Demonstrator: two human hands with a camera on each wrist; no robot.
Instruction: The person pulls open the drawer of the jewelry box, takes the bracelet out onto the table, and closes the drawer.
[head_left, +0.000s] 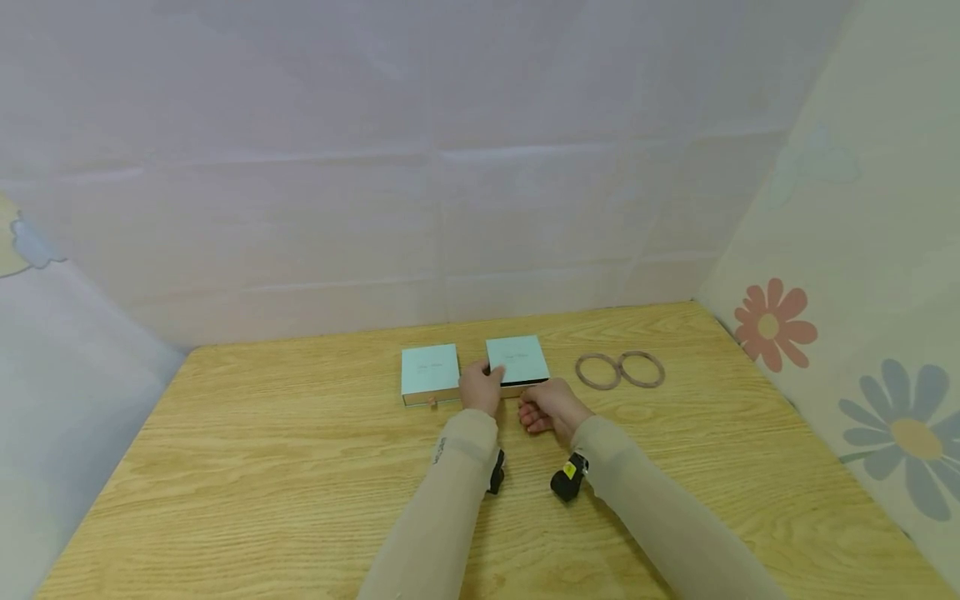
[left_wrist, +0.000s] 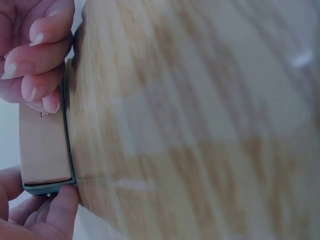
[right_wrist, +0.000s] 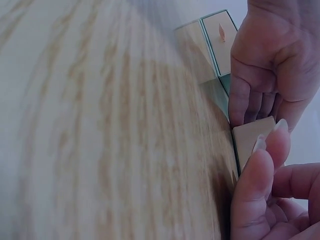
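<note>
A pale turquoise drawer box [head_left: 517,357] lies flat near the back of the table. My left hand [head_left: 481,388] grips its left side, thumb over the top edge. At the box's front, my right hand [head_left: 551,404] has curled fingers pinching at the pull tab, which is mostly hidden behind them. A dark strip shows between lid and drawer, so the beige drawer front [left_wrist: 45,145] sits slightly out. To the left lies a second turquoise box [head_left: 430,368], closed, with a small pinkish ribbon tab [right_wrist: 222,33] on its front.
Two brownish-pink rings [head_left: 602,387] lie side by side, touching, right of the boxes. The wooden table [head_left: 262,483] ends at a pale curtain-like backdrop [head_left: 337,233] behind, and a flower-patterned sheet [head_left: 825,275] stands along the right edge.
</note>
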